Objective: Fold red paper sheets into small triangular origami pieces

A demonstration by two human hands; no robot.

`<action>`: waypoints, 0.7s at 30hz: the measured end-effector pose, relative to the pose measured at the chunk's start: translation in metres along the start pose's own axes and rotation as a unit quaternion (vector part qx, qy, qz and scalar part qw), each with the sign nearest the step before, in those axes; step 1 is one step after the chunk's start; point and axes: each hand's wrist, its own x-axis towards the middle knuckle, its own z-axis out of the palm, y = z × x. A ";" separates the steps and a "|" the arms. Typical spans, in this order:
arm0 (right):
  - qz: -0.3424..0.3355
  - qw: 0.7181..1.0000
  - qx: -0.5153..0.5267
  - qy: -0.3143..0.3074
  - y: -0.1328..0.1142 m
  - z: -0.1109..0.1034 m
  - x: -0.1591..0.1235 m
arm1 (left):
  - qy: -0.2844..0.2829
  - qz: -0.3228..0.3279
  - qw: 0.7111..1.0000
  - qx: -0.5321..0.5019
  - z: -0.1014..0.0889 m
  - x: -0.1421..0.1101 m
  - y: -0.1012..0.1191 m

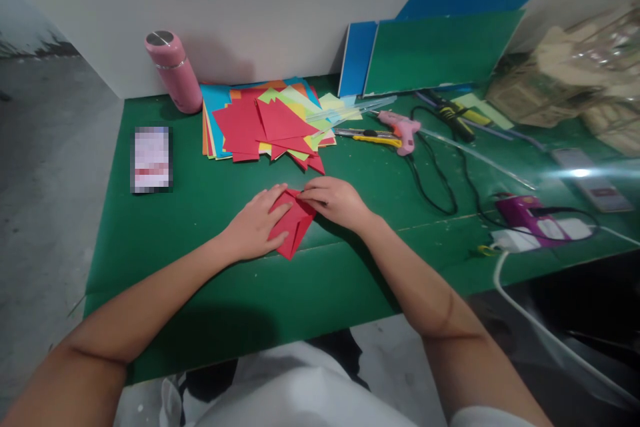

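A folded piece of red paper [286, 225] lies on the green table in front of me, with raised flaps and creases on its right side. My left hand [256, 221] rests on its left part, fingers spread and pressing it down. At the upper right corner, the fingertips of my right hand [336, 201] are pinched together on a fold of the same paper. Just beyond my hands is a loose pile of coloured paper [273, 123], with red sheets on top and blue, orange, yellow and green ones below.
A pink bottle [175, 73] and a blurred-out flat object [151, 159] are at left. Right of the pile lie a yellow utility knife [373, 138], a pink glue gun [403, 132] with its black cord, and a purple power strip [533, 219]. Boards [440, 53] lean behind.
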 end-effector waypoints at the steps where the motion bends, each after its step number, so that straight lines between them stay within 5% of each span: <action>1: -0.005 1.000 -0.010 0.002 0.000 0.000 0.000 | -0.006 -0.001 1.000 0.006 0.000 0.000 0.000; 21: -0.037 0.998 -0.046 -0.017 -0.002 -0.003 0.002 | -0.034 -0.024 0.999 0.022 0.006 0.000 -0.001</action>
